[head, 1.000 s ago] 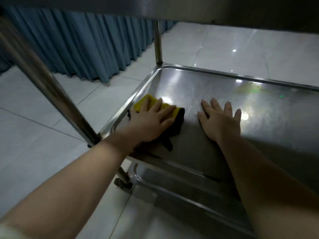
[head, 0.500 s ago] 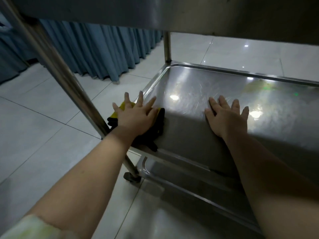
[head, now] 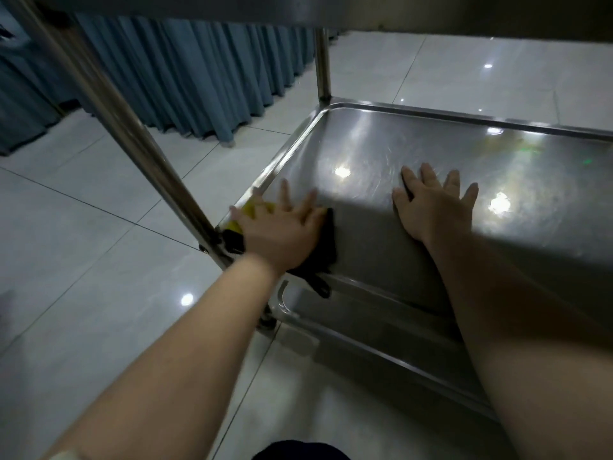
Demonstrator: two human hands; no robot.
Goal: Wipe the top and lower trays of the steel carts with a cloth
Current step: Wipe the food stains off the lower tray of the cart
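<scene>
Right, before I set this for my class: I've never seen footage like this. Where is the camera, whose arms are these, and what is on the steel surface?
No machine here: these are a person's two bare arms, filmed by one wide-angle camera worn on their head, looking forward and down, so there is only this one view. The shiny surface is the lower tray of a steel cart; the dark band along the top of the picture is the underside of its upper tray. The left hand lies with fingers spread on a yellow and black cloth at the tray's near left corner, pressing it down rather than gripping it. The right hand rests flat on the bare steel and holds nothing. Beyond are pale floor tiles and a blue curtain.
</scene>
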